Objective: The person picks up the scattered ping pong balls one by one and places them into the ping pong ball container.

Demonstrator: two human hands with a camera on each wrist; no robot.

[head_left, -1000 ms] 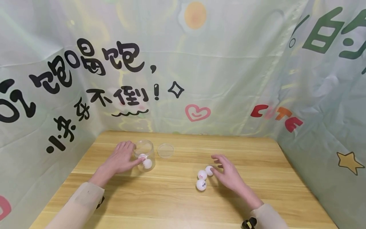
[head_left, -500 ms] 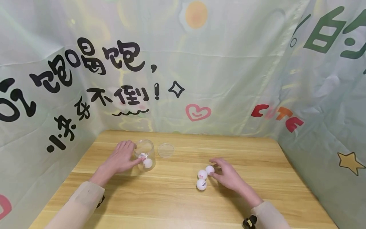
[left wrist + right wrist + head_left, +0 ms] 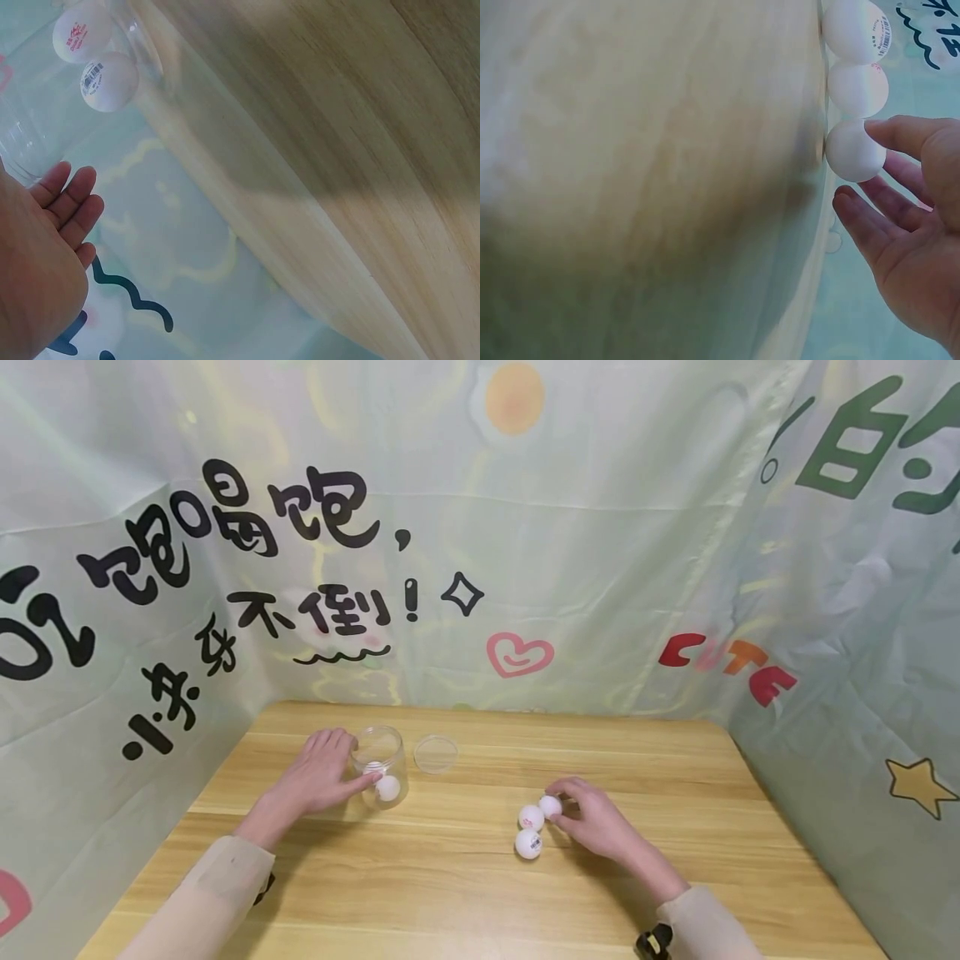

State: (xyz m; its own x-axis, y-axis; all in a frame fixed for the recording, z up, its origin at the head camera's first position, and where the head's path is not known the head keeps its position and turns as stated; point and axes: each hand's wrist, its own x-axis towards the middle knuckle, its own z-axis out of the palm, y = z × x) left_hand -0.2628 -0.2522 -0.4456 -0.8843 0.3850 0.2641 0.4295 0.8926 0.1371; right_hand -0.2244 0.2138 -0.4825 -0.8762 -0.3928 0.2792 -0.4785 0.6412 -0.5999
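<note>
My left hand holds a clear round jar at its left side, thumb across the front and fingers round the back. Two white ping-pong balls show inside it. On the right, my right hand pinches the farthest of three white ping-pong balls in a short row. That ball has my thumb on one side and fingers behind it in the right wrist view. Beside it are the middle ball, with red print, and the nearest ball, with dark print.
A clear round lid lies on the wooden table, just right of the jar. Printed cloth hangs behind the table and along both sides. A dark band is at the right cuff.
My right hand's fingers have come down and closed in around the farthest ball. The left hand and jar stay where they were.
</note>
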